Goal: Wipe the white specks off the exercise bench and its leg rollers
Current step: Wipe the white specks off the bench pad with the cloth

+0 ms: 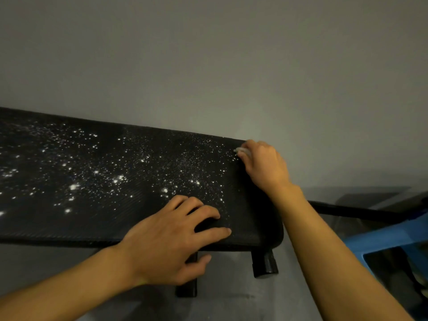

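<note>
Left hand rests spread on the speckled black padded bench; right hand pinches what looks like a small white wipe at its far corner.

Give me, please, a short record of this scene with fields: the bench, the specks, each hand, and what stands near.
bench: black padded bench, seen from above, its right end in view
specks: white specks scattered over most of the pad
left hand: left hand rests on the pad's near edge, fingers spread
right hand: right hand grips a small white wad at the far right corner
nearby: blue stool on the right; grey wall behind
</note>
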Motion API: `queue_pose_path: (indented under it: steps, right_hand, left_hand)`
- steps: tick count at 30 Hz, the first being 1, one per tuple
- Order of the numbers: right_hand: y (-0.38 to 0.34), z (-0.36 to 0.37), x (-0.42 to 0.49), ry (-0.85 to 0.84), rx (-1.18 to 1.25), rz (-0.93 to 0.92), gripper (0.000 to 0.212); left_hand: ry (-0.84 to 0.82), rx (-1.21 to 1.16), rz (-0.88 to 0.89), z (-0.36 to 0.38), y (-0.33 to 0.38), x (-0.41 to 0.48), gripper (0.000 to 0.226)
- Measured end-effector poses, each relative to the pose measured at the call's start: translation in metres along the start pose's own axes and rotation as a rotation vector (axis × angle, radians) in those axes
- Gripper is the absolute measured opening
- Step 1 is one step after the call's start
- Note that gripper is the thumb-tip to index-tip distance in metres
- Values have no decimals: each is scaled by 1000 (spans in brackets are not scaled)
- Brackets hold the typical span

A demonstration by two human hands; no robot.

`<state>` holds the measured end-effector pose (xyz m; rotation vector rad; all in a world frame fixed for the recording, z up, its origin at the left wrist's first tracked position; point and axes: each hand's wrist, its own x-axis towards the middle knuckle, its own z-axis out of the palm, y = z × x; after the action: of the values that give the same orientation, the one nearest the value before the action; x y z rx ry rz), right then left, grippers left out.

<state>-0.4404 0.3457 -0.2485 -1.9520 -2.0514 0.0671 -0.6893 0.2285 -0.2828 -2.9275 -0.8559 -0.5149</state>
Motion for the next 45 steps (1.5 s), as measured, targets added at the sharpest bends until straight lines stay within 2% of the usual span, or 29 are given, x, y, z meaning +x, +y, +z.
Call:
queue_pose_path:
  steps: [6,12,17,19,22,25,32,34,36,39,45]
  right_hand:
    - [9,-12,-53,-24,84,-256,32]
    - [6,4,22,13,5,-47,23]
    - [12,-4,-24,-69,112,-226,36]
    - [22,-10,-41,-85,105,-250,29]
    - [21,-2,-1,-9,48,-163,19]
    - [9,8,36,31,61,-79,19]
    - [11,-14,-51,-95,166,-308,31]
    - [16,-15,-33,-56,111,-278,31]
    - [16,-8,5,-19,60,-152,27]
    - [9,7,39,35,99,-52,22]
    - [7,-6,-31,-44,157,-173,25]
  left_hand:
    - [-3,-30,-14,1,-2,-2,53]
    - [-14,-46,-29,1,-1,-1,53]
    - [-8,-50,-29,1,-1,-2,53]
    - [-8,-51,-32,1,-1,-3,53]
    - [-9,-57,-33,2,-1,-2,52]
    - [-18,-56,-38,2,-1,-1,52]
    - [-11,-38,-25,1,-2,-2,53]
    - [-6,-31,-25,2,-1,-1,53]
    - [-16,-31,-27,3,-1,-1,53]
    - [-2,-38,-31,3,-1,-1,52]
    - [24,-50,-28,4,-2,0,48]
